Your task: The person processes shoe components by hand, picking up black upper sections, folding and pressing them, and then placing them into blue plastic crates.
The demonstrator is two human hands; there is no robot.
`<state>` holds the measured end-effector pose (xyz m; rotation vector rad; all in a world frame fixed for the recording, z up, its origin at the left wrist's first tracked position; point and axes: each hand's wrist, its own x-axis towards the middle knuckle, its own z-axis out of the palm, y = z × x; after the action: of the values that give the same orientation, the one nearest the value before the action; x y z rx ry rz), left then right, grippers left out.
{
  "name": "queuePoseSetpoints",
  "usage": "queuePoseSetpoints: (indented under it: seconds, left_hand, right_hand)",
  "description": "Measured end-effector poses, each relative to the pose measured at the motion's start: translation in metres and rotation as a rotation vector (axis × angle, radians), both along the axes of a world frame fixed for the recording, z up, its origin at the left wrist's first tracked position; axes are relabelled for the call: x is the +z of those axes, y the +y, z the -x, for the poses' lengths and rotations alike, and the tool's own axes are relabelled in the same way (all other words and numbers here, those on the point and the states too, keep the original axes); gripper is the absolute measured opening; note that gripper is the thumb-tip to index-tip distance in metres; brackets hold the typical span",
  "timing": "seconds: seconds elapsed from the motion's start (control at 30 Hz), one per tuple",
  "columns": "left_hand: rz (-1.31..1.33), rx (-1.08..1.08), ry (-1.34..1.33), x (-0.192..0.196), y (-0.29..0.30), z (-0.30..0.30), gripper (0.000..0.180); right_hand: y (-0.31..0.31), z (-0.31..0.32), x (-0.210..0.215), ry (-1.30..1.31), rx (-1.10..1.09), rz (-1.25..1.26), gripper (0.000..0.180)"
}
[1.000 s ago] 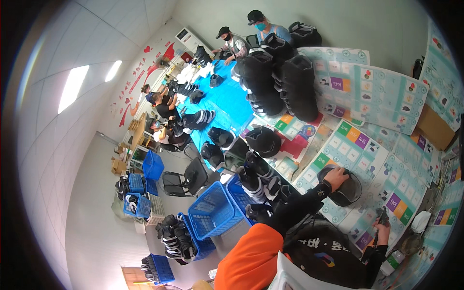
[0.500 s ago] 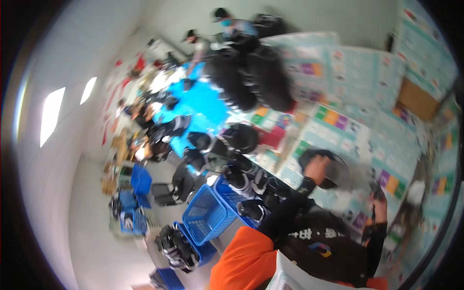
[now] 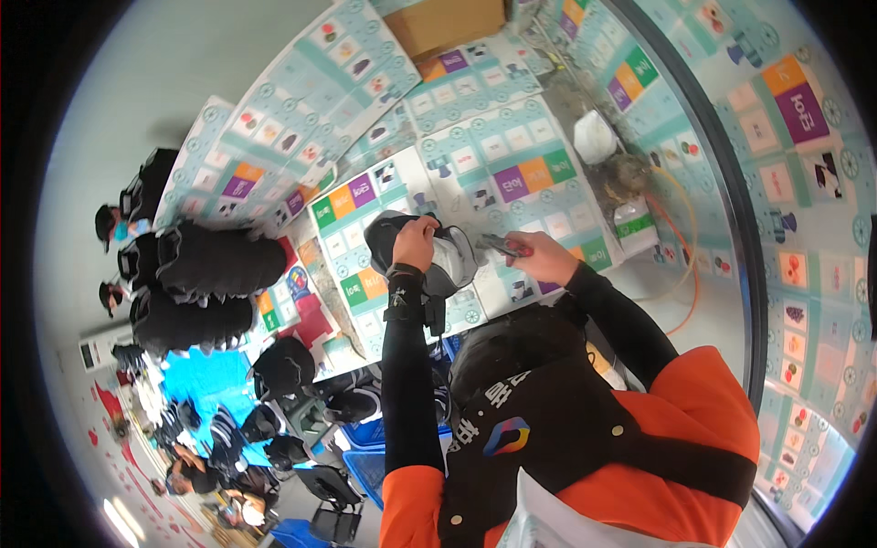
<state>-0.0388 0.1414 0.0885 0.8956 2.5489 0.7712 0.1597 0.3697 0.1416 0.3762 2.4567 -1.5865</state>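
Observation:
A dark cap (image 3: pixel 382 239) with a pale grey inner side lies over the sheet-covered worktop (image 3: pixel 393 187). My left hand (image 3: pixel 416 243) grips it from above, fingers closed on its edge. To the right, my right hand (image 3: pixel 544 259) is closed around a small dark hand tool (image 3: pixel 504 245) with red on its grip. The tool's tip points left at the cap, with a narrow gap between them. Its exact kind is too small to make out.
Stacks of dark caps (image 3: pixel 224 260) stand at the left. Printed panels (image 3: pixel 292 110) rise behind the worktop. At the right are a white container (image 3: pixel 595 137), an orange hose (image 3: pixel 687 301) and a dark frame bar (image 3: pixel 731 201). Blue baskets (image 3: pixel 365 470) and co-workers (image 3: pixel 192 475) are lower left.
The view has swung to the right, so the worktop now fills the middle. My left hand stays on the cap, and the tool in my right hand is now much nearer to it.

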Motion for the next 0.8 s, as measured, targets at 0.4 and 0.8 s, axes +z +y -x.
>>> queuePoseSetpoints:
  seconds: [0.4, 0.8]
  left_hand:
    - [0.063, -0.093, -0.137, -0.012, 0.055, 0.012, 0.019]
    - [0.110, -0.093, -0.143, -0.012, 0.057, 0.014, 0.019]
  right_hand:
    - [-0.011, -0.002, -0.018, -0.010, -0.015, -0.177, 0.023]
    - [-0.001, -0.009, -0.022, -0.036, 0.029, -0.247, 0.024]
